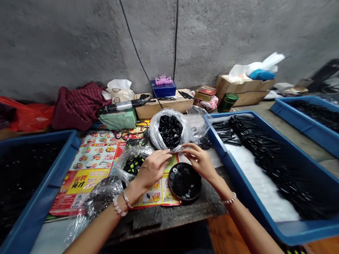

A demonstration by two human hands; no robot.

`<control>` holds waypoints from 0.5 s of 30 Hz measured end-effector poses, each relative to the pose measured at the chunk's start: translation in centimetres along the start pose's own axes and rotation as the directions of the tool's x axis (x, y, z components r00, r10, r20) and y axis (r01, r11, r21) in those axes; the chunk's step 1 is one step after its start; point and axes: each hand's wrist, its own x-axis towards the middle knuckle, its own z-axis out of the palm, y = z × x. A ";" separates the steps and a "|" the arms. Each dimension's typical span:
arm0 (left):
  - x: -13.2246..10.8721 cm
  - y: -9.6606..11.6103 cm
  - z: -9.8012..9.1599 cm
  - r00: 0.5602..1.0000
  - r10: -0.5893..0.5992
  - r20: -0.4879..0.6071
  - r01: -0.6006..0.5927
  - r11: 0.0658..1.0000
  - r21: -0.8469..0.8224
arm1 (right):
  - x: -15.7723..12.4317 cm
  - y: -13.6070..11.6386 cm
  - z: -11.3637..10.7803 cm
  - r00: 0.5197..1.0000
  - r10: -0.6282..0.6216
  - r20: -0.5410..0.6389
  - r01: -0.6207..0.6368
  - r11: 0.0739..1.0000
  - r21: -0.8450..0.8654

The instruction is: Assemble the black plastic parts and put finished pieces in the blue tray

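A clear plastic bag (154, 135) with its rim rolled back stands in front of me, filled with glossy black pieces (170, 131). At its near edge, my left hand (153, 168) is closed, fingertips pinched on the plastic. My right hand (199, 161) is on the other side of that edge, its fingers curved and slightly apart, the tips close to the rim. Just below my hands lies a round black dish (185, 181) with a few small bits in it. Left of it, a smaller plastic bag (122, 166) holds black pieces with yellow-green dots (134, 164).
Blue trays (266, 223) of black parts stand at right, with another blue tray (38, 196) at left. A printed flyer (95, 164) covers the table. Behind are a heat-gun-like tool (122, 106), scissors (123, 134), a green tin (228, 102) and a cardboard box (245, 88).
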 end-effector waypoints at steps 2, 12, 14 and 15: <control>0.0 1.1 -0.8 0.997 -0.075 -0.022 0.073 0.993 -0.098 | -1.1 -1.8 -0.2 0.976 0.216 -0.029 -0.205 0.954 0.218; -6.2 7.8 -0.4 0.747 -0.471 0.469 0.583 0.125 -0.803 | -11.1 -9.2 4.1 0.510 0.570 0.644 -0.500 -0.413 0.761; -7.6 8.2 0.3 0.730 -0.477 0.490 0.579 0.051 -0.814 | -12.0 -9.3 5.1 0.515 0.509 0.690 -0.473 -0.502 0.724; -8.1 8.3 0.6 0.728 -0.481 0.489 0.570 0.029 -0.821 | -12.4 -9.2 5.4 0.517 0.484 0.706 -0.463 -0.536 0.706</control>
